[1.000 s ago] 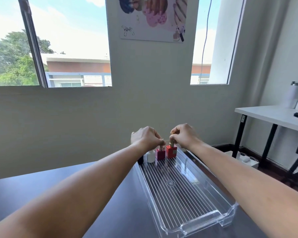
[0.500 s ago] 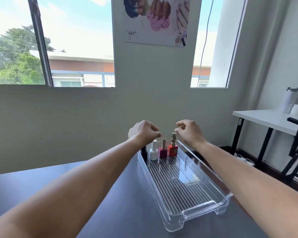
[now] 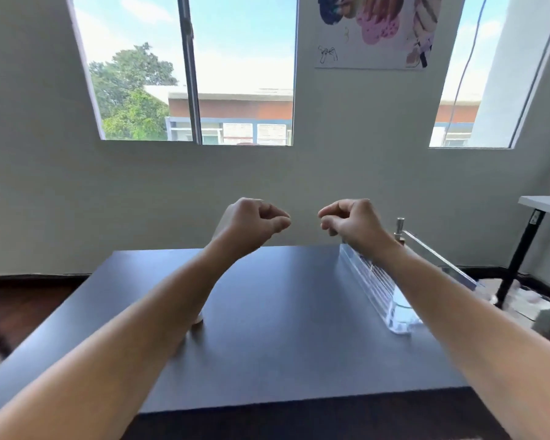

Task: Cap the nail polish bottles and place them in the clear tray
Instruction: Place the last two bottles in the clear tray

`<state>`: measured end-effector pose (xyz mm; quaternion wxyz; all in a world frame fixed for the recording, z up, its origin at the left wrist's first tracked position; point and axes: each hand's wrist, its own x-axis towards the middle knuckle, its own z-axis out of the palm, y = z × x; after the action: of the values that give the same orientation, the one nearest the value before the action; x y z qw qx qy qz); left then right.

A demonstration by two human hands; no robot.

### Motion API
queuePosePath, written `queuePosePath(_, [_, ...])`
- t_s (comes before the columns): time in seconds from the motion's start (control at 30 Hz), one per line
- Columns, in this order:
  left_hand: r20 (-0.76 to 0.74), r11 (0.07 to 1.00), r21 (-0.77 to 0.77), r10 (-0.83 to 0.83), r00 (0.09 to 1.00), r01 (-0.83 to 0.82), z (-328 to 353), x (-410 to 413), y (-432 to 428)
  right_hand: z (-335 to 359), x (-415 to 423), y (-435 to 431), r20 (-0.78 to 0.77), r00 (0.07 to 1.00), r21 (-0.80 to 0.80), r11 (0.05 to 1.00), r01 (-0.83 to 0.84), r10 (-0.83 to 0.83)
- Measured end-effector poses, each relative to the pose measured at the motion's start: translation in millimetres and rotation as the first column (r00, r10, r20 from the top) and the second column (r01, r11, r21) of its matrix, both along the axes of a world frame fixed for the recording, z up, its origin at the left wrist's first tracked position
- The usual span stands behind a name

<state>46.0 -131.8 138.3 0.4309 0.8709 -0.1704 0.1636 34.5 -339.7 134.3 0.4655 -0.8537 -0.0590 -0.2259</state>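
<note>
The clear tray (image 3: 372, 284) lies on the right side of the dark table (image 3: 283, 328), and my right forearm covers most of it. At its far end one nail polish bottle shows only its silver cap (image 3: 400, 226); the other bottles are hidden behind my arm. My left hand (image 3: 251, 224) and my right hand (image 3: 353, 224) hover side by side above the table's far edge. Their fingers are curled and they hold nothing. My right hand is just left of the tray's far end.
A small pale object (image 3: 198, 319) peeks out on the table beside my left forearm. A white side table (image 3: 545, 204) on black legs stands at the far right. The wall with windows is right behind the dark table.
Both hands have let go of the bottle caps and lifted away from the tray. The view has swung left, so the tray now sits at the right.
</note>
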Motion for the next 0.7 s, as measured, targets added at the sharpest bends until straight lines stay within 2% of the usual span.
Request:
queuePosePath(0.23, [-0.034,0.990,0.057,0.129,0.991,-0.127,-27,-41,116,-34,-17,102,-0.057,0.986,0.015,0.987,-0.158,0.159])
queuePosePath(0.4, [-0.129,0.983,0.051,0.181,0.975,-0.175,-48,-46,174,-57,-14,155,-0.137,0.969,0.002,0.979,-0.206,0.204])
queuePosePath(0.6, [-0.313,0.997,0.013,0.080,0.946,-0.080,-77,-46,196,-69,-8,189,-0.215,0.944,-0.056,0.962,-0.268,0.251])
queuePosePath(0.7, [-0.311,0.998,-0.007,0.057,0.949,-0.062,-90,-43,193,-73,-5,196,-0.206,0.948,-0.080,0.961,-0.263,0.243])
